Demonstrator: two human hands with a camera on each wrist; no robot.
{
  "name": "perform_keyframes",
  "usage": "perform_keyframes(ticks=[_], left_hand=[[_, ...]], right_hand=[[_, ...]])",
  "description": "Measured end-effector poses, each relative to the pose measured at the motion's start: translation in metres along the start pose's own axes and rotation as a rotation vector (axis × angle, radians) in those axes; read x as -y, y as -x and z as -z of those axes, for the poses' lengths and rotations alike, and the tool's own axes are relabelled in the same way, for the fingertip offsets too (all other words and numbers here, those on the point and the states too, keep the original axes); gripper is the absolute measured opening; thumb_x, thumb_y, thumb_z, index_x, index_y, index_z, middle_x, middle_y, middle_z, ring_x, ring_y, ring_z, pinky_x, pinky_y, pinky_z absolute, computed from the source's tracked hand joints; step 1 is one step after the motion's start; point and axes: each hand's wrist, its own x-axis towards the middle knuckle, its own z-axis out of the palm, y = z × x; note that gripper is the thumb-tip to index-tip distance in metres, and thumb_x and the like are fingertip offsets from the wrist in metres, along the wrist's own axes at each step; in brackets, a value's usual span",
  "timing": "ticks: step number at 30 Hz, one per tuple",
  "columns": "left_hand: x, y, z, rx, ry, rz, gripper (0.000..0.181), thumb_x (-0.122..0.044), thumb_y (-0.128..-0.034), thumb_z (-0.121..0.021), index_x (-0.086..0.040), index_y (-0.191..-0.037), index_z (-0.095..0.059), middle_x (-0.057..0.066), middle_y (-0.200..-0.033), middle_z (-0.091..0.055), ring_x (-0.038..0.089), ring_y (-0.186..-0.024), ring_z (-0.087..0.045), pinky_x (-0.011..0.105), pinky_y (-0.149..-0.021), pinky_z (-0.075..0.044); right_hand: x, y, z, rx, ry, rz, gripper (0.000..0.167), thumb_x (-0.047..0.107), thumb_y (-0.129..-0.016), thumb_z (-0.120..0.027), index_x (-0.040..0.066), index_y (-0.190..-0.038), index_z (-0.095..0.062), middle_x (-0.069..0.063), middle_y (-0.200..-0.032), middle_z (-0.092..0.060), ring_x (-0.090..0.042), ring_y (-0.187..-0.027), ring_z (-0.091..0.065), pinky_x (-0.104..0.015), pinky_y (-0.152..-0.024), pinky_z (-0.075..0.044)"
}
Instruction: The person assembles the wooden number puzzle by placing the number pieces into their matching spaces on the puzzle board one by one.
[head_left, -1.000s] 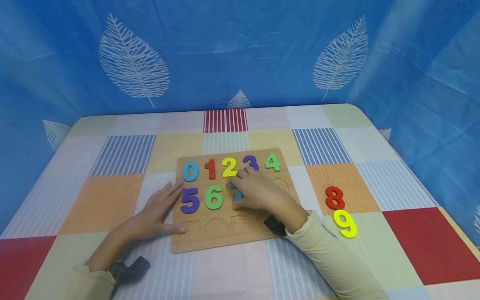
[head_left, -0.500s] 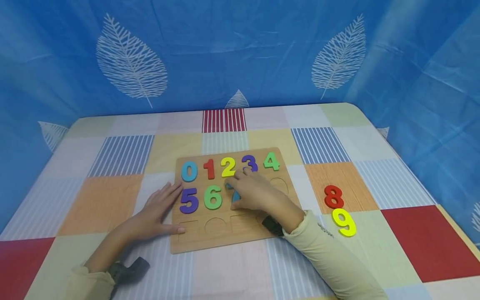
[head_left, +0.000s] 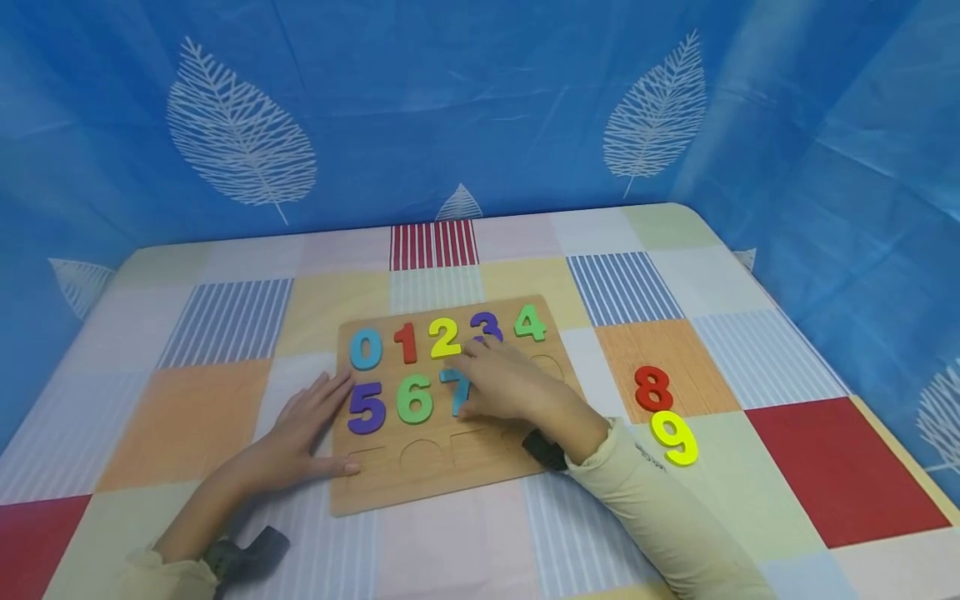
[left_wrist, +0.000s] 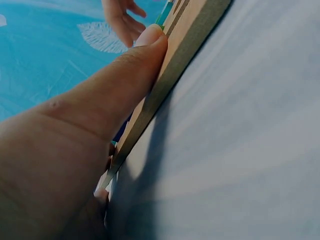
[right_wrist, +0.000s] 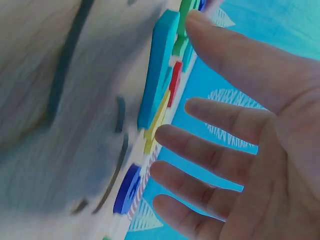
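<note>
A wooden number board (head_left: pixel 420 487) lies on the table. My left hand (head_left: pixel 303 433) rests along its left edge, thumb on the front-left corner area and fingers extended beside the purple 5 (head_left: pixel 367 408). The left wrist view shows the thumb (left_wrist: pixel 142 55) on the board's rim. My right hand (head_left: pixel 506 379) hovers over the middle row beside the blue 7 (head_left: pixel 459 392). In the right wrist view its fingers are spread and relaxed, apart from the blue 7 (right_wrist: pixel 159 70). The green 6 (head_left: pixel 414 398) sits left of the 7; part of the purple 3 (head_left: pixel 486 323) is hidden.
A red 8 (head_left: pixel 652 388) and a yellow 9 (head_left: pixel 675 437) lie on the patchwork tablecloth (head_left: pixel 750 500) right of the board. The back row has a blue 0 (head_left: pixel 366 348), red 1 (head_left: pixel 406 342), yellow 2 (head_left: pixel 445 338) and green 4 (head_left: pixel 530 322).
My right hand's fingers have come off the blue 7, and more of it now shows. The head view has turned slightly to the right. My left hand stays at the board's edge.
</note>
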Motion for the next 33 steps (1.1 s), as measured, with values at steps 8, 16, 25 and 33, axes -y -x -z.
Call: perform_keyframes(ticks=[8, 16, 25, 33], left_hand=[[0.001, 0.001, -0.002, -0.009, 0.004, -0.003, 0.1, -0.049, -0.0711, -0.071, -0.004, -0.145, -0.021, 0.017, -0.152, -0.015, 0.043, -0.138, -0.005, 0.064, -0.105, -0.007], [0.002, 0.001, -0.003, 0.004, 0.001, 0.027, 0.1, -0.051, -0.0708, -0.071, -0.006, -0.145, -0.021, 0.015, -0.152, -0.014, 0.041, -0.139, -0.003, 0.062, -0.107, -0.006], [0.0, 0.001, -0.003, -0.006, -0.006, 0.0, 0.1, -0.05, -0.0709, -0.071, -0.005, -0.145, -0.021, 0.016, -0.152, -0.015, 0.042, -0.138, -0.005, 0.062, -0.106, -0.008], [0.001, 0.001, -0.003, 0.002, 0.003, 0.028, 0.1, -0.051, -0.0709, -0.071, -0.005, -0.145, -0.021, 0.017, -0.152, -0.014, 0.042, -0.138, -0.004, 0.062, -0.107, -0.006]], right_hand=[[-0.02, 0.012, 0.003, -0.013, -0.065, -0.023, 0.065, 0.038, -0.079, -0.069, 0.013, -0.134, -0.046, -0.013, -0.138, -0.044, -0.032, -0.13, -0.036, -0.044, -0.108, -0.031], [-0.048, 0.034, 0.002, -0.06, -0.073, -0.047, 0.065, 0.036, -0.077, -0.071, 0.009, -0.132, -0.048, -0.014, -0.129, -0.051, -0.032, -0.118, -0.046, -0.046, -0.099, -0.039], [-0.092, 0.068, 0.002, -0.133, -0.102, -0.112, 0.064, 0.031, -0.076, -0.073, 0.004, -0.129, -0.049, -0.016, -0.119, -0.056, -0.033, -0.109, -0.05, -0.046, -0.091, -0.043], [-0.125, 0.108, 0.006, -0.147, -0.218, -0.167, 0.061, 0.02, -0.078, -0.071, -0.001, -0.13, -0.046, -0.023, -0.128, -0.048, -0.043, -0.117, -0.041, -0.056, -0.094, -0.038]])
